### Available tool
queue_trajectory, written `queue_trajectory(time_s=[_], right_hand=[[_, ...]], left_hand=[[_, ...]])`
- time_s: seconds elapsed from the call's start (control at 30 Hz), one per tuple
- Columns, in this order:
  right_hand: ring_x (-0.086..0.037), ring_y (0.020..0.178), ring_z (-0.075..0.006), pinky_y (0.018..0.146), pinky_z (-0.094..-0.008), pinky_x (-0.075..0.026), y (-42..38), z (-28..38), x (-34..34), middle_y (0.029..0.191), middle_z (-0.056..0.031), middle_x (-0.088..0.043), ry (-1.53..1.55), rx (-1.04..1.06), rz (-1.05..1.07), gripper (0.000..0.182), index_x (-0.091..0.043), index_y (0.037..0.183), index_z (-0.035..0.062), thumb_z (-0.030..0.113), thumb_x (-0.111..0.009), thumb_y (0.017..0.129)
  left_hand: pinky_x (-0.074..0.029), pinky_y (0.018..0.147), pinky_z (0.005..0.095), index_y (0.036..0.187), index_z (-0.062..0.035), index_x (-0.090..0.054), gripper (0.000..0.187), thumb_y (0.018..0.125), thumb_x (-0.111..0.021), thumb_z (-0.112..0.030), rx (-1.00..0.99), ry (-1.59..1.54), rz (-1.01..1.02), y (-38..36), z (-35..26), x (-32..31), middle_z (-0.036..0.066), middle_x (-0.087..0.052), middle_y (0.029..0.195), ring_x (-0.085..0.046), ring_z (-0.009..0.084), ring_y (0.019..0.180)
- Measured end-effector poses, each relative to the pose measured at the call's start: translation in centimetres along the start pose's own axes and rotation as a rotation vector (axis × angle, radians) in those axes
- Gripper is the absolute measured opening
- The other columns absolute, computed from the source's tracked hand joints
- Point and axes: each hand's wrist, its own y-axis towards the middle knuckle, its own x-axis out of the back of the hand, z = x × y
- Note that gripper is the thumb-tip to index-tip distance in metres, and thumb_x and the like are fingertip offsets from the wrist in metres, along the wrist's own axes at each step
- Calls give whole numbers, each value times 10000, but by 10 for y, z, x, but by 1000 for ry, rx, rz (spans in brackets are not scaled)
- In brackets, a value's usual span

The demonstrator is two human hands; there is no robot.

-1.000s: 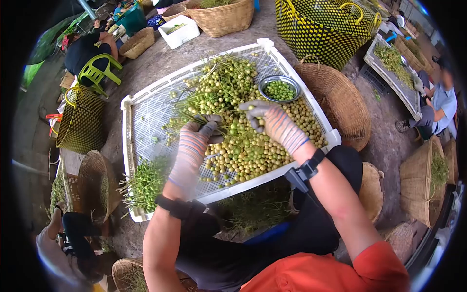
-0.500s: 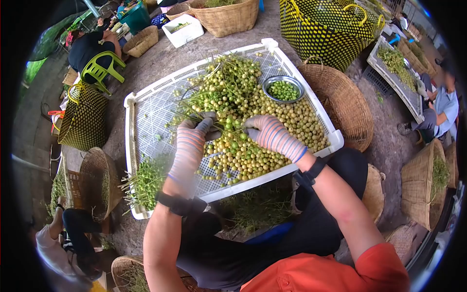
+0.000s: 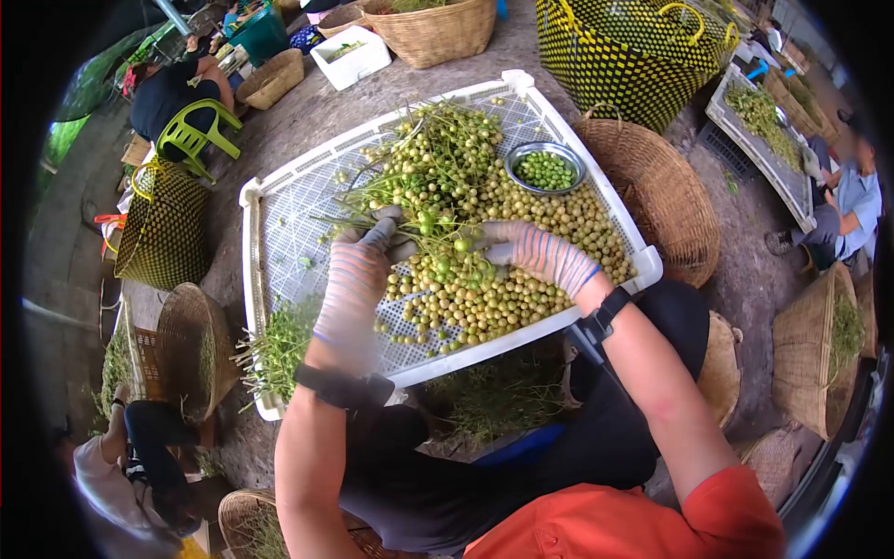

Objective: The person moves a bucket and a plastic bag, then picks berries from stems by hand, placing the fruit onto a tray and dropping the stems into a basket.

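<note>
A white perforated tray (image 3: 307,200) holds a heap of stemmed berries (image 3: 445,144) at its centre and loose yellowish berries (image 3: 521,298) to the right and front. My left hand (image 3: 365,265), in a grey glove with a striped cuff, is closed on a small bunch of green stems at the heap's near edge. My right hand (image 3: 535,252), gloved alike, has its fingers around green berries (image 3: 460,246) of that bunch; its fingertips are partly hidden. A metal bowl (image 3: 545,168) of green berries sits at the tray's back right. Bare stems (image 3: 279,349) lie at the front left corner.
Wicker baskets (image 3: 656,196) stand right of the tray, behind it and at both sides. A yellow-black woven basket (image 3: 624,70) is at the back right, another (image 3: 163,224) at the left. Other people sit at the far left, lower left and right (image 3: 852,210).
My right hand has shifted slightly left and its fingers have come in around the green berries. The left hand has moved a little, still holding the stems.
</note>
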Motion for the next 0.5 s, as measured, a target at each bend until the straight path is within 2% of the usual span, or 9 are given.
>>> queue_trajectory(time_s=[0.03,0.07,0.13,0.2,0.27,0.3,0.4,0.43,0.5], right_hand=[[-592,874,-137,755,-298,-504,0,2,-3,1120,-20,-615,13,-10,81,539,-495,1318,62,193,-670,826],[-592,874,-137,755,-298,-504,3,1,-6,1120,-20,-615,14,-10,81,539,-495,1318,62,193,-670,826],[-591,933,-122,817,-285,-492,7,3,-18,1159,-31,-603,31,153,78,576,-496,1314,64,220,-708,801],[-584,957,-105,859,-270,-470,10,4,-21,1128,-36,-627,24,109,50,536,-550,1258,61,218,-736,781],[-575,693,-92,614,-250,-478,17,-1,-24,853,-21,-661,-321,167,-101,462,-611,1185,75,249,-745,778],[-564,669,-96,625,-252,-477,11,5,-32,748,-11,-652,-252,100,-164,396,-652,1090,41,270,-745,780],[-558,620,-112,583,-271,-480,13,8,-31,713,-25,-645,-390,-86,-177,437,-640,1115,38,286,-744,770],[-558,620,-112,583,-271,-480,13,8,-30,713,-25,-645,-389,-86,-178,437,-640,1115,38,286,-744,770],[-588,572,-181,568,-319,-501,14,12,-30,683,-95,-642,-722,-125,-240,441,-649,1047,16,365,-702,783]], left_hand=[[-562,687,329,1076,34,-605,210,909,-575,-90,0,-26,14,0,0,1,87,-646,966,-632,194,798],[-562,684,324,1079,34,-605,212,908,-576,-87,-2,-54,27,1,0,2,84,-646,962,-632,193,795],[-562,680,321,1081,35,-604,213,906,-578,-85,-6,-55,33,0,0,2,84,-646,960,-631,191,792],[-562,676,317,1083,37,-602,215,905,-580,-82,-12,-56,36,-2,-1,1,83,-645,958,-630,189,789],[-569,626,293,1081,49,-605,238,882,-617,-81,-29,-92,-1,-4,-3,-1,102,-642,941,-617,183,746],[-570,618,296,1081,48,-604,232,883,-612,-73,-29,-83,-7,-3,-3,0,99,-645,944,-618,188,727],[-574,681,326,1075,45,-602,213,902,-584,-77,-46,7,39,-1,-1,4,101,-648,944,-642,197,775],[-574,681,326,1075,45,-602,213,902,-584,-77,-45,8,40,-1,-1,3,101,-648,944,-642,197,775],[-580,697,326,1069,51,-603,221,898,-595,-89,-26,139,-11,-3,1,-2,112,-650,942,-648,205,805]])
